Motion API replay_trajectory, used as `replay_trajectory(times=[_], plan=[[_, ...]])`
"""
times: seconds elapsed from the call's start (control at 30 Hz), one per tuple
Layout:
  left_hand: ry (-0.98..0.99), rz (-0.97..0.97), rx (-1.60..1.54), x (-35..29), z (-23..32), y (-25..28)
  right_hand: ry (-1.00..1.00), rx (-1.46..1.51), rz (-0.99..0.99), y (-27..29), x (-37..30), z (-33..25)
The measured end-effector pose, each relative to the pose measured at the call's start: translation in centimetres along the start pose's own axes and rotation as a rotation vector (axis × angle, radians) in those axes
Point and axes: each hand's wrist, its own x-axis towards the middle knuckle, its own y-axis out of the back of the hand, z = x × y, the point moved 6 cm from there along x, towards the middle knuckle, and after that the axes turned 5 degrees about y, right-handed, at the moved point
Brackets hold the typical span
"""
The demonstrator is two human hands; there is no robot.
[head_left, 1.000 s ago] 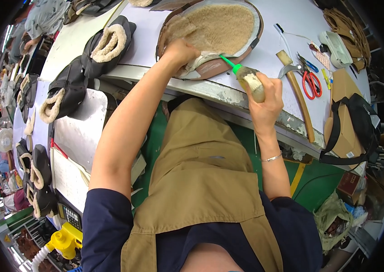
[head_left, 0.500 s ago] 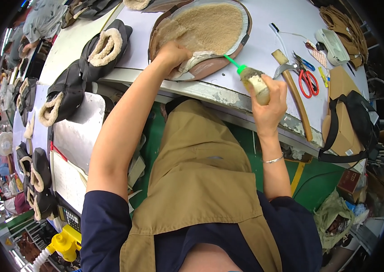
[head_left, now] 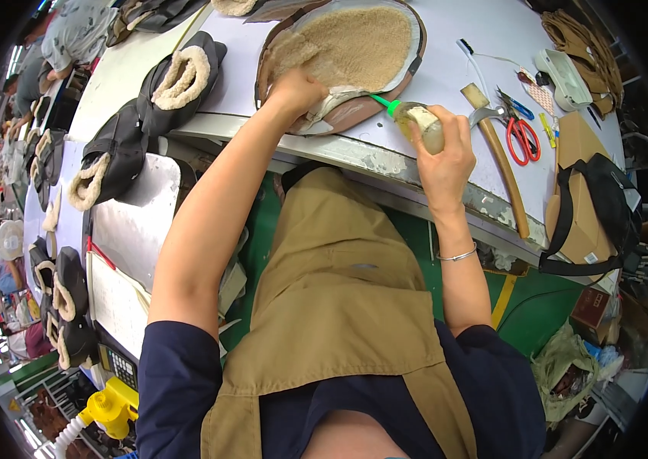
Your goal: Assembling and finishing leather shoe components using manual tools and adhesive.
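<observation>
An oval fleece-lined piece (head_left: 362, 46) with a brown outer side and a pale rim lies at the table's front edge. My left hand (head_left: 297, 93) is closed over its near left part, the fingertips partly hidden in the fleece by a whitish folded edge. Wrapped around a clear squeeze bottle (head_left: 428, 131) with a green nozzle, my right hand (head_left: 448, 157) holds it tilted to the left. The nozzle tip reaches the near rim of the piece, right of my left hand; whether anything flows out is too small to tell.
On the table at right lie a wooden-handled hammer (head_left: 506, 172), red-handled scissors (head_left: 523, 145), blue-handled pliers (head_left: 517, 105), a white-handled brush (head_left: 468, 57) and a white tray (head_left: 565, 80). A black bag (head_left: 603, 199) rests over cardboard. Black fleece-lined shoes (head_left: 113, 153) stand at left.
My right hand has shifted slightly left and up with the bottle, now tipped flatter, its nozzle further left along the rim. My left hand stays on the piece.
</observation>
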Motion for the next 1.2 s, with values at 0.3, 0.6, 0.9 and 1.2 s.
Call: replay_trajectory(times=[0.3, 0.6, 0.9, 1.2], plan=[[0.033, 0.048, 0.017, -1.2, 0.8, 0.2, -0.012, -0.052, -0.009, 1.3, 1.1, 0.3], [0.012, 0.079, 0.036, -0.5, 0.2, 0.3, 0.009, 0.091, -0.045, -0.4, -0.1, -1.4], [0.132, -0.111, -0.132, -0.7, 0.7, 0.6, 0.040, 0.123, -0.007, -0.9, -0.5, -0.6], [0.276, -0.153, -0.189, -1.4, 0.7, 1.0, 0.179, 0.056, 0.013, -1.2, -1.5, -1.5]])
